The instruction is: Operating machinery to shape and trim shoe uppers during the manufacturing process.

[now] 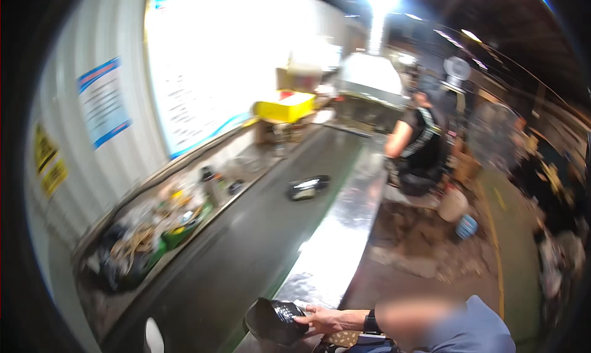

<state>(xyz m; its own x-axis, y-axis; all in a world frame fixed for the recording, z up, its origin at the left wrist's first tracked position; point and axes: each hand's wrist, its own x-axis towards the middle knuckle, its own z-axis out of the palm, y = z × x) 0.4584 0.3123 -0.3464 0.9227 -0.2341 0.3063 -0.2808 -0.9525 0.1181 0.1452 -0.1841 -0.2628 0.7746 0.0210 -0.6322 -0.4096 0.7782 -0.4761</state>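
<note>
Hanging at the left of the ribbed wall (61, 94) are two yellow signs (45, 151), one above the other, then one small poster (103, 100) and one large poster (203, 76), washed out by glare. Below these lies one cluttered heap of plastic bags (138, 230), and at the lower edge one pale oval thing (154, 337) shows, too blurred to name. One dark bottle (207, 176) stands right of the heap, beside one long dark belt (215, 273). Two shiny black pieces, shoe-like in shape, are in sight: the held piece (277, 322) is low at the near end of one metal strip (332, 248), hiding part of it, and the other piece (308, 187) lies farther up on the belt. One yellow box (286, 107) sits beyond, by the wall. The right hand (320, 320) grips the held piece at its right side, fingers closed on it — one dark watch (371, 322) circles the wrist. The left hand is out of sight; its state I cannot tell. One metal hood (369, 76) stands over the belt's far end. Right of that, one seated co-worker (422, 144) blocks some of the floor behind — with one pale bucket (452, 204), one blue bucket (466, 227) and, farther back, one fan (457, 70).
</note>
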